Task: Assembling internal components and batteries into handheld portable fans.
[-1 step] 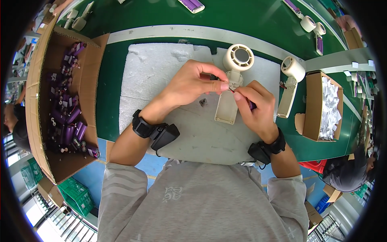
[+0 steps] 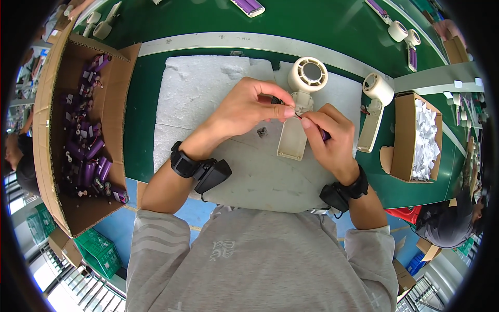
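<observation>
A cream handheld fan (image 2: 291, 139) lies on the foam pad, its round head away from me and its open, hollow handle toward me. At its neck my left hand (image 2: 254, 106) is closed, thumb and forefinger pinching what looks like a thin wire end. Close beside it, my right hand (image 2: 332, 136) pinches a thin dark-red wire (image 2: 298, 116). A purple battery (image 2: 325, 135) is tucked in the right hand's fingers, mostly hidden by them. The two hands' fingertips nearly meet above the fan's neck.
On my left stands a cardboard box (image 2: 117, 112) of purple batteries. To the right lie another cream fan (image 2: 370, 127) and a small carton (image 2: 403, 138) of folded white pieces. Fan parts with purple batteries (image 2: 248, 6) lie on the green surface beyond the pale rail (image 2: 208, 41).
My hands and the fan have not visibly moved. The parts on the far green surface have shifted very slightly to the right.
</observation>
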Available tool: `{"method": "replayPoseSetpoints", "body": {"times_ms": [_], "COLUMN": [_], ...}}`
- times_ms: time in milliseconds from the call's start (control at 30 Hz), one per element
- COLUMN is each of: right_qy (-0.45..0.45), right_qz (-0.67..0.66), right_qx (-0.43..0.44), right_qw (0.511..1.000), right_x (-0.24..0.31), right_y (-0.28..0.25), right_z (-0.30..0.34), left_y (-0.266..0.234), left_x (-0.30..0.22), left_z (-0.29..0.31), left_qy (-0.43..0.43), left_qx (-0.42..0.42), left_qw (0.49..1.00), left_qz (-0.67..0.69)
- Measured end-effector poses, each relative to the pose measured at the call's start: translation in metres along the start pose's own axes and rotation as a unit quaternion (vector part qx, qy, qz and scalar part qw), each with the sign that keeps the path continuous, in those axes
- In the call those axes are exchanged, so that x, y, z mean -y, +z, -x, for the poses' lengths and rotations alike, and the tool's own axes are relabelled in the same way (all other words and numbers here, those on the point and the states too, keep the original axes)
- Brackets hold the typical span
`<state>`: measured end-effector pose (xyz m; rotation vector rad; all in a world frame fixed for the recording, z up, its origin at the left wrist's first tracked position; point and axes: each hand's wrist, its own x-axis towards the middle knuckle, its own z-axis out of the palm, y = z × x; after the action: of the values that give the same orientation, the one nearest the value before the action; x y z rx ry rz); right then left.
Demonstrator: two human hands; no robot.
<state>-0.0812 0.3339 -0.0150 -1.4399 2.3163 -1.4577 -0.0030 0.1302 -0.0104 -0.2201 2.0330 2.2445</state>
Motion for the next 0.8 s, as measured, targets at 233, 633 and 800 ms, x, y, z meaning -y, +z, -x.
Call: {"method": "replayPoseSetpoints", "body": {"times_ms": [233,633,800], "right_qy": [0.050,0.076,0.066], "right_qz": [-0.025,-0.034,-0.026], "right_qx": [0.015,0.014,0.025], "right_qw": [0.998,0.996,0.997], "right_x": [0.0047,0.0052,0.0052], "right_y": [0.0047,0.0054,0.0052], "right_z": [-0.0028,-0.0029,-0.0026], "left_y": [-0.0020,-0.0035,-0.0039], "left_x": [0.0040,0.0054,0.0062], "left_z": [-0.0010,-0.0021,-0.0012], "left_qy": [0.010,0.019,0.021], "left_qx": [0.009,0.030,0.047], "left_qw": [1.000,0.999,0.999], "left_qz": [-0.003,0.004,-0.010]}}
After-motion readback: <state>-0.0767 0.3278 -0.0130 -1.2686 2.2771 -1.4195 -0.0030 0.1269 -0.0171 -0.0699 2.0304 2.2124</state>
